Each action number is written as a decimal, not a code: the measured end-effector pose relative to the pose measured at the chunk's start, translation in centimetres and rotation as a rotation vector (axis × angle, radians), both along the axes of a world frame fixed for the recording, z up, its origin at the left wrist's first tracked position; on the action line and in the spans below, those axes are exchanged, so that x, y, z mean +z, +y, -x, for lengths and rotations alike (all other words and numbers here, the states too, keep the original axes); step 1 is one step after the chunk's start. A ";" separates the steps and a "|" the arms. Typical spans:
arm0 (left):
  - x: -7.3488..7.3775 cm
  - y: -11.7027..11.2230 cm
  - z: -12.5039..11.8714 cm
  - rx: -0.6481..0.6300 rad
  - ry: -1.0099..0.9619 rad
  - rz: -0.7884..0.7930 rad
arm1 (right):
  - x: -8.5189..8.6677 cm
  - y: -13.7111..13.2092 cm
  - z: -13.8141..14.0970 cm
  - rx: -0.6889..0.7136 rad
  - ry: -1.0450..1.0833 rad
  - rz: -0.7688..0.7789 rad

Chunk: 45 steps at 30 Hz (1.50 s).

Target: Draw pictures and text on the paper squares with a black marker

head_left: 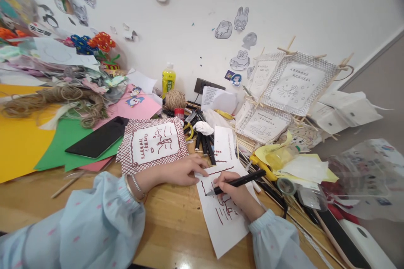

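Note:
A black marker pen point(240, 180) is gripped in my right hand point(232, 189), its tip on or just above a white sheet of paper point(221, 235). Dark red wavy lines and figures mark that sheet. My left hand point(186, 170) lies flat with fingers stretched out, its fingertips at the sheet's upper left edge. Beyond my left wrist is a finished-looking drawing point(154, 141) with a crosshatched red border, partly covered by my forearm. A narrower white paper strip point(224, 143) with red marks lies just past the sheet.
Left are a black phone point(97, 136), coloured paper point(25, 143) and twine point(57, 101). Several black markers point(205, 145), a twine ball point(175, 100) and a yellow-green bottle point(168, 77) stand behind. A paper lantern point(296, 82), yellow tool point(261, 168) and tape roll point(286, 185) crowd the right.

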<state>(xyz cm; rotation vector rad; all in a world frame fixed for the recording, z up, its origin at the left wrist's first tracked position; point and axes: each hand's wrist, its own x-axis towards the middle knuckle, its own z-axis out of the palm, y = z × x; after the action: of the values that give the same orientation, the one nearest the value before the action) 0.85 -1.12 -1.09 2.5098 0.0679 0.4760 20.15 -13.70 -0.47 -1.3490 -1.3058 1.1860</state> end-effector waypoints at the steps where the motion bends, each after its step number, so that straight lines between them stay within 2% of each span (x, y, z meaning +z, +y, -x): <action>1: 0.1 0.0 0.0 0.001 -0.008 0.004 | 0.2 -0.1 0.0 -0.024 0.021 -0.043; 4: 0.1 0.0 -0.2 0.009 -0.035 0.035 | 0.9 -0.7 -0.1 -0.079 0.051 -0.185; 8: -0.2 0.4 -0.2 0.083 -0.082 0.058 | 1.9 -1.5 -0.6 -0.026 -0.077 -0.255; 13: -0.4 0.7 -0.2 0.186 -0.062 0.043 | 2.3 -1.7 -0.5 0.023 -0.113 -0.183; 18: 0.1 0.6 0.2 0.172 0.029 -0.010 | 0.9 -1.2 0.5 0.005 -0.154 -0.104; 24: 0.2 1.1 1.1 0.128 0.177 -0.058 | -0.4 -0.8 0.8 0.005 -0.290 -0.160; 29: 0.3 1.2 1.3 0.122 0.207 -0.072 | 0.0 -0.6 0.8 0.037 -0.348 -0.184; 37: 1.5 0.6 1.2 0.128 0.304 -0.072 | 0.2 -0.6 0.8 0.072 -0.398 -0.194; 45: 1.5 0.5 1.2 0.124 0.291 -0.086 | 0.3 -0.8 0.7 0.074 -0.380 -0.194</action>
<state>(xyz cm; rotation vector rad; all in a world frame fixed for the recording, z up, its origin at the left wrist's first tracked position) -0.40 -0.63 0.45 2.6530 0.3233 0.1613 19.45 -14.48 -0.12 -1.4357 -1.7053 0.8477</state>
